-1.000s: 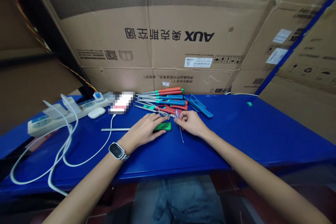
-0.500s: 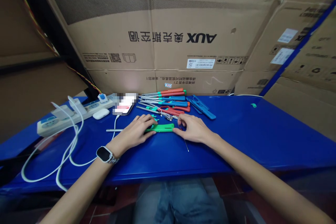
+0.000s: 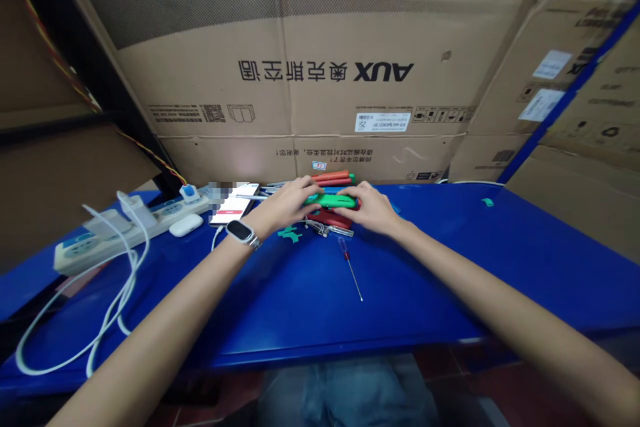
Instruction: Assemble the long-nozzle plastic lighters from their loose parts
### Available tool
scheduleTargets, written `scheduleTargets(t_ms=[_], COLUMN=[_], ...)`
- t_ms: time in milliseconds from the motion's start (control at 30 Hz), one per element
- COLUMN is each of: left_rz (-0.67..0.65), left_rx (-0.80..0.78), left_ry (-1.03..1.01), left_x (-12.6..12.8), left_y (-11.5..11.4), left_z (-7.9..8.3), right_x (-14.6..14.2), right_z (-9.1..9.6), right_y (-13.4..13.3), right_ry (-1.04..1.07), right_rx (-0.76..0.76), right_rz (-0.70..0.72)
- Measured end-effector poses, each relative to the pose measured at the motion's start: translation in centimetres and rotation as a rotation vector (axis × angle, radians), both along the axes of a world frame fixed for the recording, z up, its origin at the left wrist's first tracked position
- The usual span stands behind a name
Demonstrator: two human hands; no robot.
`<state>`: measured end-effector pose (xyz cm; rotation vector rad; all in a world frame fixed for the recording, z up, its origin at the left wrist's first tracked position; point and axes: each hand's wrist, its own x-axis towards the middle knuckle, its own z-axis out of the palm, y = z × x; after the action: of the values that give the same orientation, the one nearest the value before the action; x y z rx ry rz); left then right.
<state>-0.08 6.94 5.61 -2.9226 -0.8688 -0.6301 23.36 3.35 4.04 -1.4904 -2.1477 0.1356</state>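
My left hand (image 3: 291,203) is closed on a green-handled long-nosed lighter (image 3: 336,201), its thin metal tube sticking out to the left. Around the right end of the same handle, the fingers of my right hand (image 3: 373,209) are closed too. The lighter is held level over a pile of similar lighters with red handles (image 3: 331,180) and blue ones, partly hidden by my hands. In front of the pile lies a small screwdriver (image 3: 343,247) with a clear handle, its tip towards me. Small green plastic pieces (image 3: 290,234) lie below my left wrist.
A phone (image 3: 231,205), a white earbud case (image 3: 186,225) and a power strip (image 3: 120,232) with looping white cables are at the left. Cardboard (image 3: 325,27) stands behind the blue table (image 3: 425,293). A small green piece (image 3: 487,202) lies far right.
Both hands have carried the green lighter up and away from me, from the table's middle to above the pile. The screwdriver and the green pieces now show uncovered.
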Motion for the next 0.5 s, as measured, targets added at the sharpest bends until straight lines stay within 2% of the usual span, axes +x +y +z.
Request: scheduleTargets(t_ms=[133, 233, 333, 500], left_rz=[0.037, 0.054, 0.046, 0.065], left_rx=[-0.025, -0.086, -0.109, -0.084], left_ry=[0.037, 0.027, 0.016, 0.001], left_x=[1.6, 2.1, 2.2, 1.9], left_y=[4.7, 6.7, 7.5, 7.4], left_z=[-0.6, -1.7, -2.7, -3.7], right_x=[0.2, 0.3, 0.5, 0.8], right_z=[-0.5, -1.2, -2.0, -2.9], right_y=[3.9, 5.7, 6.4, 6.6], right_ry=[-0.033, -0.07, -0.079, -0.05], right_rx=[-0.041, -0.041, -0.011, 0.007], right_rz=[-0.122, -0.064, -0.016, -0.009])
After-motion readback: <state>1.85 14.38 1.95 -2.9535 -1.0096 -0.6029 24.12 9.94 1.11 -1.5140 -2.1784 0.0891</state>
